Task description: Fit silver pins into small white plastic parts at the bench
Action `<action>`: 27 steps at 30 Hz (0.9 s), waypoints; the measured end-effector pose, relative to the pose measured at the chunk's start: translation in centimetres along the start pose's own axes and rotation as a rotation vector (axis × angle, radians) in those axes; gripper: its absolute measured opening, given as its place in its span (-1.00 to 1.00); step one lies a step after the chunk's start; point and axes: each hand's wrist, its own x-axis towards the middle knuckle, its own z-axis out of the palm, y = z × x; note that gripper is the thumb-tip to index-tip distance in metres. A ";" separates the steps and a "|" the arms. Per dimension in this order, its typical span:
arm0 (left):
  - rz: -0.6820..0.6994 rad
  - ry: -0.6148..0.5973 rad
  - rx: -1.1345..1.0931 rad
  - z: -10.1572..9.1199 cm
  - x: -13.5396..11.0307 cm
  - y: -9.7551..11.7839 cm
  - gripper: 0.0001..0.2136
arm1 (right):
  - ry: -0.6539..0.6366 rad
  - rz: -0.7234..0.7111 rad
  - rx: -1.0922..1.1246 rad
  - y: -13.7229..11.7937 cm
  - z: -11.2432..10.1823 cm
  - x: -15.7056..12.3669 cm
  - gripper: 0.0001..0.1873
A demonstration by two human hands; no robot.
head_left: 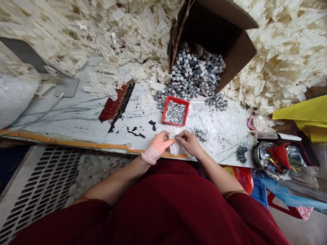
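My left hand (158, 147), in a pink striped glove, pinches a small white plastic part (174, 147) at the near edge of the white worktable (84, 115). My right hand (188, 142), bare, meets it with fingers pinched on the same part or on something tiny at its top. Just beyond the hands stands a red tray (175, 111) full of small metal pins. Behind it, grey cylindrical pieces (194, 73) spill out of a tipped cardboard box (240, 44).
Heaps of white plastic parts (286, 58) cover the back of the table on both sides. A metal bowl (276, 158) with a red scoop sits at the right, below yellow sheets (304, 114). A slatted grille (38, 183) lies low at the left.
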 end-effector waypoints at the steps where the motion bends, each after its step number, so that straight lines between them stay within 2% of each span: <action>1: 0.000 -0.010 0.011 -0.1 -0.1 0.0 -0.73 | -0.063 0.034 0.093 0.5 -0.2 0.1 -0.76; 3: -0.009 -0.042 0.031 -0.3 -0.2 -0.2 -0.76 | -0.175 0.068 0.184 1.7 -0.8 0.5 -0.71; 4: -0.017 -0.055 0.036 -0.5 -0.1 -0.4 -0.77 | -0.170 0.062 0.149 2.3 -1.3 0.8 -0.71; 6: -0.021 -0.050 0.057 -0.8 0.2 -0.7 -0.80 | -0.011 0.006 -0.093 3.3 -2.5 1.8 -0.75; 8: -0.012 -0.017 0.081 -1.0 0.6 -1.1 -0.80 | 0.173 -0.080 -0.471 4.1 -3.5 2.9 -0.82; 10: -0.007 0.009 0.090 -1.0 1.0 -1.4 -0.79 | 0.199 -0.155 -0.792 4.5 -3.9 3.9 -0.82; 12: -0.006 0.024 0.083 -1.0 1.2 -1.6 -0.78 | 0.143 -0.196 -0.912 4.5 -3.8 4.3 -0.79; 14: 0.003 0.036 0.063 -0.8 1.4 -1.6 -0.78 | 0.149 -0.189 -0.820 4.1 -3.2 4.1 -0.78; 18: 0.024 -0.033 -0.044 -0.5 1.6 -1.3 -0.77 | 0.124 -0.132 -0.430 3.0 -1.3 2.5 -0.79; 21: 0.036 -0.079 -0.099 -0.4 1.6 -1.1 -0.75 | 0.115 -0.154 -0.399 2.1 -0.6 1.6 -0.84; 24: 0.040 -0.045 -0.043 -0.4 1.5 -1.0 -0.75 | 0.126 -0.091 -0.303 1.3 -0.7 1.4 -0.86; 27: 0.048 0.026 0.105 -0.5 1.3 -0.8 -0.79 | 0.079 -0.077 -0.143 0.6 -0.9 1.2 -0.82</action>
